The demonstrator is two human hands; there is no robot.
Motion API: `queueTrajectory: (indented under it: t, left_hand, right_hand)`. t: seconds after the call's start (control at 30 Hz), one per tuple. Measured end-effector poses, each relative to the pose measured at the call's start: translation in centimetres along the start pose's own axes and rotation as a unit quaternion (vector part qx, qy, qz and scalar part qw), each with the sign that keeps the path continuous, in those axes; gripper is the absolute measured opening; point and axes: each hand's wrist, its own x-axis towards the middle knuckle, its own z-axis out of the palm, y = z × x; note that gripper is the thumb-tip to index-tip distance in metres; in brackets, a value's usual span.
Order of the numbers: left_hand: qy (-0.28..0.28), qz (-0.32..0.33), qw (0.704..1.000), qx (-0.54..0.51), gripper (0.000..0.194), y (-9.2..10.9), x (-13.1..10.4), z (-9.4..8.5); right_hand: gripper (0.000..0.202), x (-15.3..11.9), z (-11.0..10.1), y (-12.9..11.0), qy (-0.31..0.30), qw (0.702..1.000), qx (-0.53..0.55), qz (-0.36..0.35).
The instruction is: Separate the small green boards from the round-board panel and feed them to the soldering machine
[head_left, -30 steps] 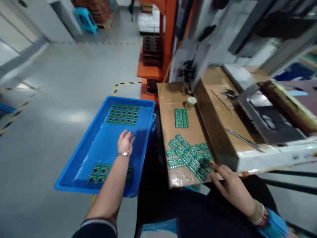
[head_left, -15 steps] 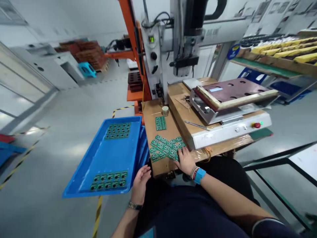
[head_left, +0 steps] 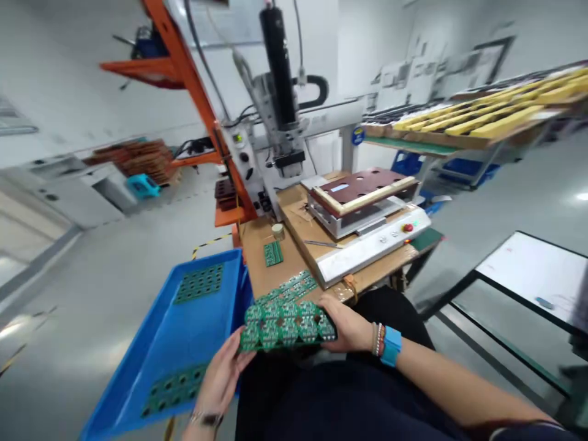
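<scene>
the stretch of bare brown table [head_left: 257, 269] between the small green board [head_left: 273, 253] and the heap of green boards [head_left: 289, 288] is open, and so is the middle of the blue tray [head_left: 193, 324] between its two sheets of boards. to the right the white machine base [head_left: 367, 251] walls off the table edge, with a thin metal tool [head_left: 321, 244] lying on its top and the black machine head [head_left: 278, 73] hanging over it. the gap behind the small roll [head_left: 277, 231] looks tight, though blur makes it hard to judge.
</scene>
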Motion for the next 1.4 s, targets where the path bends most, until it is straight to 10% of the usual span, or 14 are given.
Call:
queueTrajectory:
  t: [0.17, 0.4, 0.57, 0.87, 1.4]
  left_hand:
    - [-0.091, -0.062, 0.994, -0.016, 0.028, 2.0, -0.9, 3.2]
    - [-0.042, 0.016, 0.998, -0.042, 0.029, 6.4, 0.1, 9.9]
    - [-0.083, 0.075, 0.983, -0.148, 0.032, 12.0, 3.4, 16.6]
    - [-0.147, 0.102, 0.961, -0.21, 0.025, 16.9, 13.2, 27.6]
    - [-0.217, 0.069, 0.954, -0.197, 0.02, 17.3, 22.9, 34.3]
  right_hand:
    - [0.073, -1.9, -5.3, 0.9, 0.026, 0.999, 0.008, -0.036]
    - [0.073, -2.3, -10.0, 6.4, 0.164, 0.985, -0.027, 0.046]
    - [0.045, -0.9, -8.0, 13.6, 0.365, 0.901, -0.093, 0.216]
    - [0.051, -0.3, -3.6, 16.0, 0.406, 0.868, -0.16, 0.238]
    - [0.053, -1.8, -3.6, 16.5, 0.38, 0.876, -0.183, 0.234]
